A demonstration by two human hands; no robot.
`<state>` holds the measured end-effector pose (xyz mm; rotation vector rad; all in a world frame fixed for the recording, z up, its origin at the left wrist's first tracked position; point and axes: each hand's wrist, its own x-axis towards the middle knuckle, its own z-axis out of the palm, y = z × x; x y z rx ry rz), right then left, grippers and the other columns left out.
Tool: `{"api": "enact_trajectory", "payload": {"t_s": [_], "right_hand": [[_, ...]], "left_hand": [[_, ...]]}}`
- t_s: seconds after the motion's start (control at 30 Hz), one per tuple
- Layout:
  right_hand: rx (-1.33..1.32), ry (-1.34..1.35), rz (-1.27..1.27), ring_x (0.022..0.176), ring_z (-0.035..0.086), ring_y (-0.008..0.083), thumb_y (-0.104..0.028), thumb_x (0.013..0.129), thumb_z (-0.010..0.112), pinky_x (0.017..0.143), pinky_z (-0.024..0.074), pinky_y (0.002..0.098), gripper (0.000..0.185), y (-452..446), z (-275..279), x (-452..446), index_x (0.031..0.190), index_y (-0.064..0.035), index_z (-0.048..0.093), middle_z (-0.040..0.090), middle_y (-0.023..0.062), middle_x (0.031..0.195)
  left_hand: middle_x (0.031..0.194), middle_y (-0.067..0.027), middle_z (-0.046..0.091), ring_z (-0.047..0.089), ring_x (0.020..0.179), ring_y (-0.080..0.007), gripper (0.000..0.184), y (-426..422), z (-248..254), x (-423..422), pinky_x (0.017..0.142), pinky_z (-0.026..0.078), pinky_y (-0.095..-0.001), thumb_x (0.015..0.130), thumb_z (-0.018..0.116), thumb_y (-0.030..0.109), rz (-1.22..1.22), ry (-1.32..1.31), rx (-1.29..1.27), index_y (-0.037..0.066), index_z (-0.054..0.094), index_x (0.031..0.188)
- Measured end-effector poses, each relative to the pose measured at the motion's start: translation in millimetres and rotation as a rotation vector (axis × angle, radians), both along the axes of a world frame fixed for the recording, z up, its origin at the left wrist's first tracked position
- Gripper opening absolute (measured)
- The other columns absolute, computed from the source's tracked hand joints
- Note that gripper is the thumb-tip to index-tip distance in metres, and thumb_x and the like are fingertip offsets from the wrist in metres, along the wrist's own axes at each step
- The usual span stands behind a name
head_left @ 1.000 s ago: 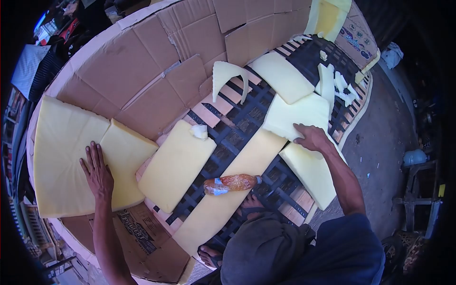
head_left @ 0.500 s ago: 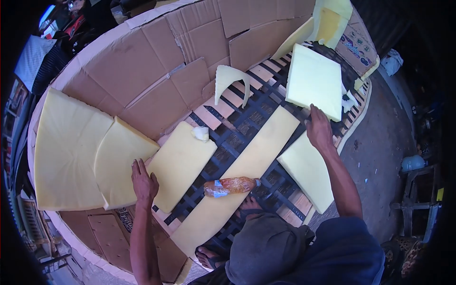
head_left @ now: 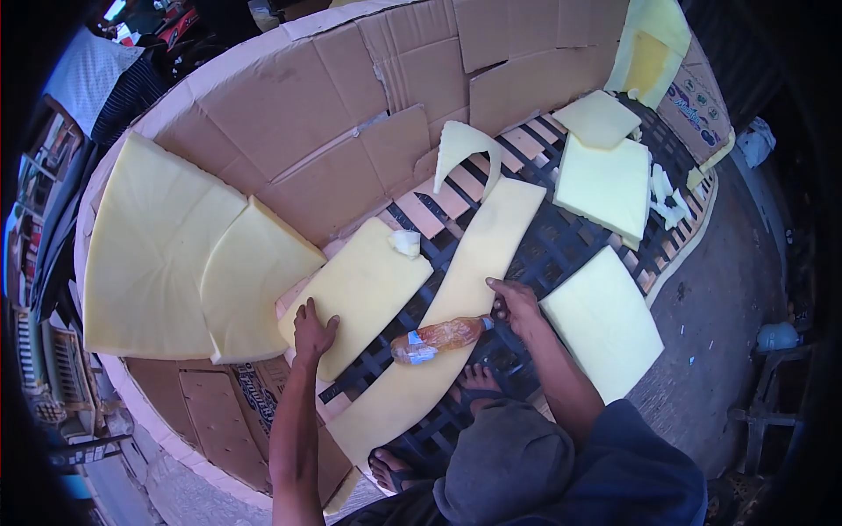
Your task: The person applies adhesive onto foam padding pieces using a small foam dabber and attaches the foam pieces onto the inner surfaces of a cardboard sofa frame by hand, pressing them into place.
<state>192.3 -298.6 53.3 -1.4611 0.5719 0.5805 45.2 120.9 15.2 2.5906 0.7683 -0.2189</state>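
My left hand (head_left: 314, 333) lies with fingers spread at the left edge of a flat yellow foam pad (head_left: 373, 276). A small white scrap (head_left: 405, 243) sits on that pad. My right hand (head_left: 516, 307) is at the right edge of a long foam strip (head_left: 491, 241), its fingers curled at the edge; part of the grip is hidden. Across the strip lies a plastic bottle (head_left: 441, 340) with orange-brown contents. A thick pale foam slab (head_left: 605, 324) lies right of my right hand. Farther back is a square foam block (head_left: 601, 188).
A cardboard-lined curved frame (head_left: 316, 96) rises behind, over black webbing (head_left: 539, 254) and wooden slats. Large foam pieces (head_left: 167, 254) lean at the left. An arched foam offcut (head_left: 469, 153) stands near the back. My feet (head_left: 478, 381) are within the webbing area.
My right hand has left the square foam block and come back to the strip. The strip's far end has shifted left and the strip now bends. The block lies lower. The view has shifted.
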Motion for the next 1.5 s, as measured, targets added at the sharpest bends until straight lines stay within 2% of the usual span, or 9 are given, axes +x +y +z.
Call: {"api": "enact_trajectory", "payload": {"t_s": [0.1, 0.2, 0.27, 0.47, 0.73, 0.93, 1.07, 1.3, 1.5], "right_hand": [[-0.042, -0.128, 0.102, 0.059, 0.053, 0.0079, -0.024, 0.09, 0.076, 0.051, 0.0451, 0.025, 0.022, 6.9, 22.1, 16.4, 0.095, -0.0033, 0.069, 0.059, -0.0007, 0.072], [0.039, -0.311, 0.157, 0.06, 0.054, 0.0077, -0.024, 0.093, 0.073, 0.051, 0.0467, 0.0248, 0.022, 18.0, 65.8, 18.3, 0.094, -0.0021, 0.07, 0.063, 0.0009, 0.074], [0.075, -0.38, 0.2, 0.06, 0.054, 0.0078, -0.024, 0.094, 0.071, 0.052, 0.0476, 0.0249, 0.023, 18.3, 102.7, 19.6, 0.095, -0.0016, 0.07, 0.065, 0.0018, 0.075], [0.031, -0.598, 0.335, 0.057, 0.056, 0.0075, -0.022, 0.094, 0.069, 0.053, 0.0468, 0.0254, 0.023, 15.2, 152.1, 19.7, 0.089, 0.0005, 0.07, 0.062, 0.0022, 0.068], [-0.067, -0.766, 0.291, 0.058, 0.056, 0.0088, -0.019, 0.094, 0.067, 0.052, 0.0457, 0.0255, 0.023, 3.6, 220.5, 4.6, 0.092, 0.0036, 0.069, 0.062, 0.0043, 0.074], [0.137, -0.921, 0.083, 0.053, 0.055, 0.0077, -0.014, 0.095, 0.064, 0.047, 0.0466, 0.0219, 0.016, 10.5, 281.4, -33.1, 0.099, 0.0012, 0.069, 0.063, 0.0035, 0.071], [-0.179, -0.933, 0.19, 0.06, 0.045, 0.0041, -0.017, 0.096, 0.065, 0.058, 0.0383, 0.0223, 0.017, 27.9, 235.1, -9.2, 0.088, -0.0019, 0.066, 0.057, -0.0016, 0.07], [-0.133, -0.533, -0.029, 0.098, 0.061, 0.0144, -0.015, 0.095, 0.063, 0.086, 0.047, 0.0278, 0.034, -7.4, 103.3, 5.7, 0.126, 0.0002, 0.065, 0.067, 0.0065, 0.11], [0.236, -0.334, 0.049, 0.139, 0.041, 0.0364, -0.024, 0.098, 0.062, 0.113, 0.0331, 0.0568, 0.072, -14.0, 85.1, -39.2, 0.158, -0.0082, 0.025, 0.039, 0.018, 0.151]], "left_hand": [[0.152, -0.0346, 0.036, 0.04, 0.139, -0.0475, 0.088, -29.1, 8.9, -2.0, 0.116, 0.036, -0.0509, 0.088, 0.07, 0.045, -0.096, 0.033, 0.104, -0.002, 0.032, 0.153], [0.157, -0.0292, 0.033, 0.032, 0.147, -0.042, 0.09, -90.6, 42.9, -4.4, 0.122, 0.028, -0.0473, 0.091, 0.069, 0.045, -0.336, -0.199, -0.504, -0.001, 0.027, 0.156], [0.154, -0.0284, 0.035, 0.033, 0.146, -0.0418, 0.099, -134.7, 72.2, -9.1, 0.121, 0.029, -0.046, 0.086, 0.078, 0.043, -0.55, -0.126, -0.522, -0.001, 0.025, 0.156], [0.109, -0.0175, 0.059, 0.061, 0.098, -0.0329, 0.053, -142.8, 50.4, -1.8, 0.088, 0.051, -0.0434, 0.083, 0.08, 0.03, -0.399, -0.267, -0.372, 0.002, 0.059, 0.122], [0.099, -0.0207, 0.07, 0.072, 0.092, -0.0252, 0.021, -109.3, 85.2, -9.8, 0.063, 0.059, -0.034, 0.095, 0.068, 0.013, -0.046, -0.32, -0.595, -0.002, 0.053, 0.097], [0.107, -0.0162, 0.066, 0.068, 0.101, -0.0235, 0.019, -61.4, 104.7, -33.2, 0.079, 0.058, -0.0359, 0.097, 0.065, 0.008, 0.082, -0.522, -0.664, 0.0, 0.051, 0.107], [0.113, -0.02, 0.065, 0.066, 0.113, -0.0318, 0.024, -67.6, 120.9, -29.3, 0.088, 0.058, -0.0399, 0.096, 0.066, 0.01, 0.023, -0.432, -0.541, -0.003, 0.052, 0.11], [0.111, -0.0227, 0.068, 0.067, 0.105, -0.0375, 0.037, -115.0, 85.9, -8.7, 0.088, 0.051, -0.0492, 0.094, 0.064, 0.03, -0.067, -0.058, -0.41, 0.002, 0.056, 0.116], [0.125, -0.0274, 0.062, 0.06, 0.118, -0.0411, 0.059, -117.4, 79.5, -14.6, 0.1, 0.048, -0.0488, 0.097, 0.06, 0.036, -0.138, -0.092, -0.465, -0.003, 0.047, 0.14]]}}
